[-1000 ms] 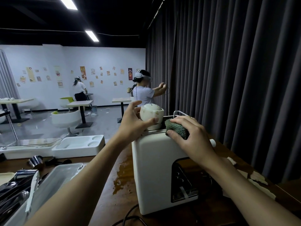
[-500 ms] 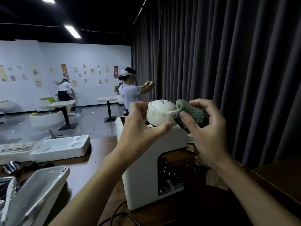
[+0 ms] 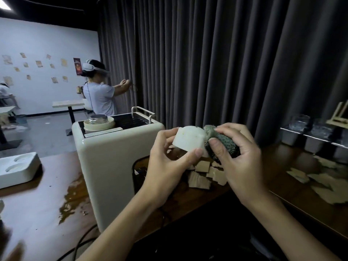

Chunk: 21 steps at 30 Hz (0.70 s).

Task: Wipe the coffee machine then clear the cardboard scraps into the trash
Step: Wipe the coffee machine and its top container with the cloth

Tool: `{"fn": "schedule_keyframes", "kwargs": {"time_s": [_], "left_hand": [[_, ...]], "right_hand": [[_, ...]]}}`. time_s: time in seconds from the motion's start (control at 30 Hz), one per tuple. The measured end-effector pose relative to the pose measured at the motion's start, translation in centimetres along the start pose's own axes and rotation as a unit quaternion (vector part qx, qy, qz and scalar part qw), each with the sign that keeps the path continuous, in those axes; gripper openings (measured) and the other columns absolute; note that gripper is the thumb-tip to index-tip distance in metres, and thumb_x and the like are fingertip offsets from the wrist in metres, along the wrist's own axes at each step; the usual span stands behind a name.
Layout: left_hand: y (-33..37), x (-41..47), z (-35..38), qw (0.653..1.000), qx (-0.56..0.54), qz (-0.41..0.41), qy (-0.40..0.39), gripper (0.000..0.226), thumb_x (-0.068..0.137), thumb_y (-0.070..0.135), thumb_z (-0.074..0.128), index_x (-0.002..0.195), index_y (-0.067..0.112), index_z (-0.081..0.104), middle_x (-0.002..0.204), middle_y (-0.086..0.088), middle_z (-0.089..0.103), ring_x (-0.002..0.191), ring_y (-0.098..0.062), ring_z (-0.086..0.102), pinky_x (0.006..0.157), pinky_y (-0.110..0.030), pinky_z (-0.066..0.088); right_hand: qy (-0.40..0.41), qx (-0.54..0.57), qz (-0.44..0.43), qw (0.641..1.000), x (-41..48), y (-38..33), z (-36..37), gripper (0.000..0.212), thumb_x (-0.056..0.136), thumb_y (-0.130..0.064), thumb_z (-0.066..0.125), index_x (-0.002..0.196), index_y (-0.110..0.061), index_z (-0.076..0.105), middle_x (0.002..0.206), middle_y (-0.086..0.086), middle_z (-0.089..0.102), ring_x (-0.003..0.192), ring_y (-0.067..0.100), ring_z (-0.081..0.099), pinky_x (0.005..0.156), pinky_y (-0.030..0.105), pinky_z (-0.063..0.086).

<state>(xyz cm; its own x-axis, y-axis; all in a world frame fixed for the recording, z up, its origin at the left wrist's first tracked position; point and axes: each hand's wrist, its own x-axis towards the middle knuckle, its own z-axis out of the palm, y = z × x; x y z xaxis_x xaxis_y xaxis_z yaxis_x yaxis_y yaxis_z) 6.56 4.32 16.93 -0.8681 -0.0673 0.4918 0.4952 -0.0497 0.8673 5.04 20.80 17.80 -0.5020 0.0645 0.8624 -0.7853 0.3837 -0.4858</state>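
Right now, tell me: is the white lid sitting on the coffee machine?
No, the left hand holds the white lid off the coffee machine while the right hand presses a sponge against it.

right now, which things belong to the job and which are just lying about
In the job: cream coffee machine, white round cap in the left hand, green scouring pad in the right hand, brown cardboard scraps.
Lying about: white moulded tray, steel containers.
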Motion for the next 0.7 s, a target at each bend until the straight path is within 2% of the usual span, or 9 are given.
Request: {"fn": "schedule_keyframes", "kwargs": {"time_s": [0.13,0.27,0.37,0.43,0.5,0.6,0.7], "left_hand": [[-0.7,-0.2,1.2,0.998,-0.039,-0.035,-0.028,0.064,0.069,0.037,0.086,0.125,0.021,0.059,0.114,-0.005,0.071,0.109,-0.027,0.068,0.093,-0.052,0.056],[-1.2,-0.5,1.6,0.993,-0.081,-0.063,-0.052,0.059,0.074,0.024,0.084,0.128,0.019,0.061,0.112,-0.004,0.071,0.11,-0.025,0.069,0.095,-0.052,0.055],[-1.4,-0.6,1.2,0.989,-0.081,-0.069,-0.1,0.062,0.075,0.017,0.08,0.134,0.018,0.058,0.113,-0.006,0.072,0.108,-0.025,0.069,0.093,-0.044,0.056],[-1.2,-0.6,0.7,0.989,-0.053,-0.065,-0.125,0.064,0.076,0.015,0.078,0.136,0.018,0.056,0.115,-0.006,0.072,0.108,-0.024,0.069,0.091,-0.038,0.056],[-1.3,-0.4,0.1,0.991,-0.004,-0.057,-0.122,0.068,0.073,0.02,0.081,0.136,0.023,0.056,0.118,-0.002,0.071,0.111,-0.02,0.067,0.095,-0.039,0.055],[-1.4,-0.3,-0.7,0.988,0.111,-0.041,-0.1,0.075,0.063,0.04,0.091,0.129,0.028,0.057,0.12,0.009,0.068,0.115,-0.007,0.063,0.102,-0.039,0.051],[-1.2,-0.4,-1.1,0.979,0.161,-0.042,-0.113,0.079,0.057,0.049,0.093,0.124,0.027,0.056,0.12,0.011,0.068,0.114,-0.005,0.063,0.101,-0.035,0.051]], "right_hand": [[-0.067,-0.034,-0.018,0.997,-1.0,0.3,-1.9,0.047,0.089,-0.045,0.061,0.117,-0.008,0.065,0.118,0.001,0.054,0.115,0.008,0.054,0.092,0.011,0.039],[-0.109,-0.089,-0.052,0.989,-1.6,0.4,-3.2,0.038,0.088,-0.021,0.069,0.124,-0.008,0.064,0.128,0.003,0.049,0.123,0.009,0.049,0.099,0.013,0.039],[-0.142,-0.086,-0.094,0.982,-1.5,-0.2,-3.6,0.032,0.088,-0.013,0.067,0.12,-0.007,0.067,0.127,0.006,0.05,0.121,0.013,0.051,0.099,0.017,0.041],[-0.175,-0.093,-0.121,0.973,-1.1,-0.6,-3.5,0.029,0.087,-0.011,0.067,0.117,-0.009,0.069,0.125,0.004,0.054,0.119,0.018,0.052,0.099,0.021,0.042],[-0.204,-0.105,-0.131,0.965,-0.7,-0.7,-3.5,0.03,0.086,-0.01,0.068,0.115,-0.011,0.07,0.124,0.001,0.056,0.118,0.018,0.052,0.1,0.023,0.042],[-0.246,-0.097,-0.108,0.958,-0.1,-0.7,-3.3,0.03,0.086,-0.012,0.067,0.115,-0.016,0.07,0.125,-0.006,0.057,0.12,0.016,0.051,0.101,0.025,0.042],[-0.277,-0.081,-0.066,0.955,0.6,-0.9,-2.9,0.029,0.087,-0.018,0.065,0.116,-0.023,0.069,0.123,-0.015,0.055,0.12,0.014,0.051,0.101,0.029,0.042]]}}
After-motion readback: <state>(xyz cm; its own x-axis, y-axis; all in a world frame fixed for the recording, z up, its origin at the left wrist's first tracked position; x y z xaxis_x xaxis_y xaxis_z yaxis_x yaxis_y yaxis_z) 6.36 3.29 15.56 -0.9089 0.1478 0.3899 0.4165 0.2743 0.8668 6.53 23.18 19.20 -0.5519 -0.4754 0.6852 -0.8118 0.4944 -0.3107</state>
